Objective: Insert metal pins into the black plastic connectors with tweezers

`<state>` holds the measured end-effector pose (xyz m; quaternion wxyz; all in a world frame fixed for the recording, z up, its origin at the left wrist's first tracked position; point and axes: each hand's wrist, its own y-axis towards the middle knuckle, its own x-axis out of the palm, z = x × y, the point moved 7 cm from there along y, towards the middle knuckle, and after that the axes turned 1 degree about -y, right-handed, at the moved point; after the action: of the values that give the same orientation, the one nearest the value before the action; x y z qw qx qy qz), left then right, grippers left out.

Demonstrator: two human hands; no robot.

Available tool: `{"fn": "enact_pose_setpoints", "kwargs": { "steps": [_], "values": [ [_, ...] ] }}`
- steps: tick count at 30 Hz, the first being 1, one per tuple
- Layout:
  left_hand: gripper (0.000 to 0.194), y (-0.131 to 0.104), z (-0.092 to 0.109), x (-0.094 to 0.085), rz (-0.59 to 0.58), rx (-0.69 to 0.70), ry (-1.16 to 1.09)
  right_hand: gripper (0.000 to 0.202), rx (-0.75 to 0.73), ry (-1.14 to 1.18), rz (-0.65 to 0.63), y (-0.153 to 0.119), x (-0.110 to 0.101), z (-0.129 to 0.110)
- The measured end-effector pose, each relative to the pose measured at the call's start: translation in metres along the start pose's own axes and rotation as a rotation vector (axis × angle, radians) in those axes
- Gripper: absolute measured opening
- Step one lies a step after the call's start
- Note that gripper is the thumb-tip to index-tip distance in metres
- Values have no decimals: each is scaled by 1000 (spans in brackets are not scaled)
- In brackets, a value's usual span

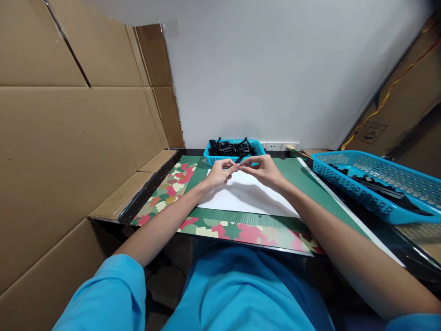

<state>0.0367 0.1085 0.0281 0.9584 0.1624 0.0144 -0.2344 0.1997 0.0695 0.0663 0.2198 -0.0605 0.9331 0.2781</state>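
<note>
My left hand (220,174) is closed, thumb and fingers pinching a small black plastic part (239,159) that pokes up between both hands. Thumb and fingertips of my right hand (263,170) meet at the same part from the other side, closed in a pinch; what exactly they grip is too small to make out. Both hands are raised over a white sheet of paper (241,197). Just behind them stands a blue plastic basket (215,160) heaped with black plastic parts (230,148).
The white sheet lies on a green mat (292,172) with a patterned border (220,230). At right sits a larger blue basket (365,207) holding long black parts (382,188). Cardboard panels (76,151) wall the left side; a white wall (258,69) and sockets (274,146) are behind.
</note>
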Motion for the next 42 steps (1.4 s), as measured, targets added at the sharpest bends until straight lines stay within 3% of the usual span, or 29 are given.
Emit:
{"fn": "enact_pose_setpoints", "kwargs": {
  "steps": [9,14,22,31,42],
  "values": [
    [63,-1,8,5,-99,-1,-1,37,92,101,40,-4,-4,-3],
    [56,3,7,11,-190,66,32,35,40,82,77,-4,-10,-7],
    [48,9,3,-1,-103,74,-171,26,-126,-213,165,-5,-20,-14],
    [68,10,12,-3,9,172,-105,19,-276,-395,163,-7,-10,-29],
    [60,11,7,-7,6,194,-64,27,-404,-548,40,-12,6,-32]
  ]
}}
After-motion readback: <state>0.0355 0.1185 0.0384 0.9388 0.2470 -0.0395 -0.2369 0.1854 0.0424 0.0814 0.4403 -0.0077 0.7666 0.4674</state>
